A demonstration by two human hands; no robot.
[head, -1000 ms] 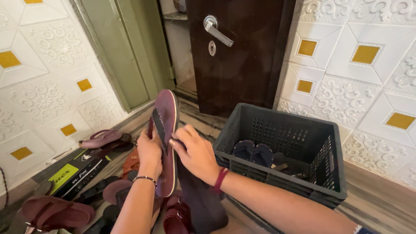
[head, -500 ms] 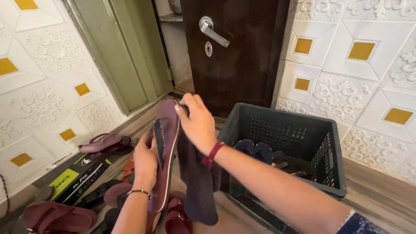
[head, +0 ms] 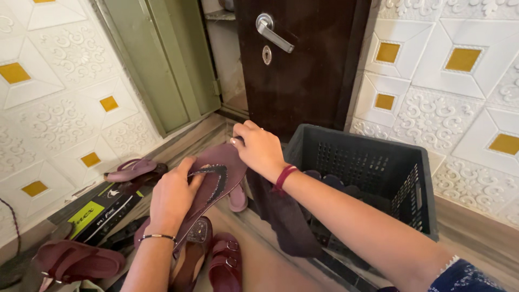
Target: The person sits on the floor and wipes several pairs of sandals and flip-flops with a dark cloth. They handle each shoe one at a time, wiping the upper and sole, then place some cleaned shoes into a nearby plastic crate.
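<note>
My left hand holds a maroon flip-flop sandal by its dark strap, the sandal lying tilted over the floor. My right hand presses a dark grey cloth against the sandal's toe end. The cloth hangs down under my right wrist, in front of the crate. A dark plastic crate stands to the right with dark blue sandals partly hidden inside.
More maroon sandals and a pair of strapped ones lie on the floor at the lower left, beside a black and green shoebox. Another maroon flip-flop rests by the tiled wall. A dark door stands behind.
The sandal has dropped from upright to a low tilt. My right hand moved with the cloth from the sandal's middle up to its toe end.
</note>
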